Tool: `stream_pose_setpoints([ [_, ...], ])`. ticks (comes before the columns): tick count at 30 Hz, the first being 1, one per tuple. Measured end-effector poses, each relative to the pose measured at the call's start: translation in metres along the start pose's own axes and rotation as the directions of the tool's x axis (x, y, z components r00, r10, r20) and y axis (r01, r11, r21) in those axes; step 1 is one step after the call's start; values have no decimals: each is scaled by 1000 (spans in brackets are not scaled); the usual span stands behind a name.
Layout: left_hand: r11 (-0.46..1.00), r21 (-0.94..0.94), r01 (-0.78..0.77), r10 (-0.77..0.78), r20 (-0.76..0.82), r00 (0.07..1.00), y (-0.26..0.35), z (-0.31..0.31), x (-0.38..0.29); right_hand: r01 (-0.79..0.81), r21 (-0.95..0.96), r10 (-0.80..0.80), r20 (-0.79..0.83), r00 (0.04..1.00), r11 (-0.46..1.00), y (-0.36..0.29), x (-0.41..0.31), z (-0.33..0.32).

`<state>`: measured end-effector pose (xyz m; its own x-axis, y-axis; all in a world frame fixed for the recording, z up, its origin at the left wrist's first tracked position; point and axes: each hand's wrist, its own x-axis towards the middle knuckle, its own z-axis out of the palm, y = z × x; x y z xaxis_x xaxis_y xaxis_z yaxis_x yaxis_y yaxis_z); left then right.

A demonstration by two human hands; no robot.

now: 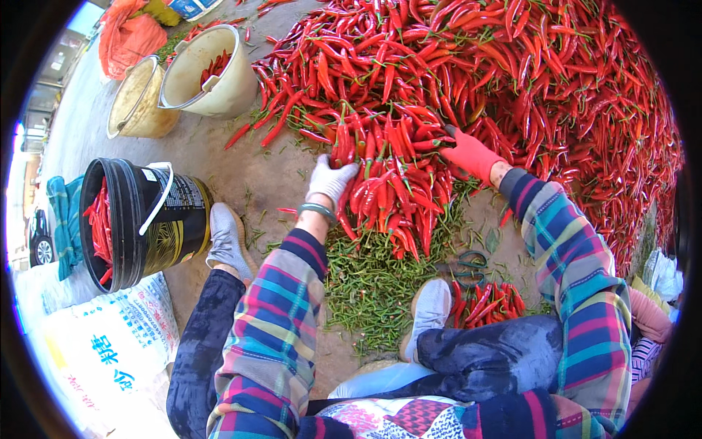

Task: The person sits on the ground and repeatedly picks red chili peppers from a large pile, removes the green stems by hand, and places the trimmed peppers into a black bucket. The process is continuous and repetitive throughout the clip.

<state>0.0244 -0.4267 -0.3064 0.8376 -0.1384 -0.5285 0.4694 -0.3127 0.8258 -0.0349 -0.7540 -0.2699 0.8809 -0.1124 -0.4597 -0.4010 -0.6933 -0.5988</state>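
Observation:
My left hand, in a white glove, touches the left side of a loose bunch of red chili peppers. Across from it my right hand, in a red glove with a dark fingertip, reaches against the peppers on the bunch's right side. Fingertips of both hands are partly hidden among the peppers, so a firm grip cannot be made out. Beneath the near end of the bunch lies a mat of cut green pepper stems. Dark-handled scissors rest on the ground to the right.
A large pile of red chilies rises beyond my hands. A black bucket holding chilies lies tilted at left, near two pale buckets. Printed white sacks flank my left leg. A small chili heap sits by my right knee.

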Motion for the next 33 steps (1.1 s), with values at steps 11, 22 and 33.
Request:
stream_pose_setpoints([
  [11,970,135,-204,180,166,969,16,-42,-90,272,417,-306,16,952,867,-103,-117,10],
  [22,827,-305,472,-82,765,639,2,-12,-179,-155,892,-307,304,902,426,-95,-120,84],
  [33,848,-132,514,-186,833,521,-4,11,-204,-341,871,-141,410,901,354,-51,-147,98],
])
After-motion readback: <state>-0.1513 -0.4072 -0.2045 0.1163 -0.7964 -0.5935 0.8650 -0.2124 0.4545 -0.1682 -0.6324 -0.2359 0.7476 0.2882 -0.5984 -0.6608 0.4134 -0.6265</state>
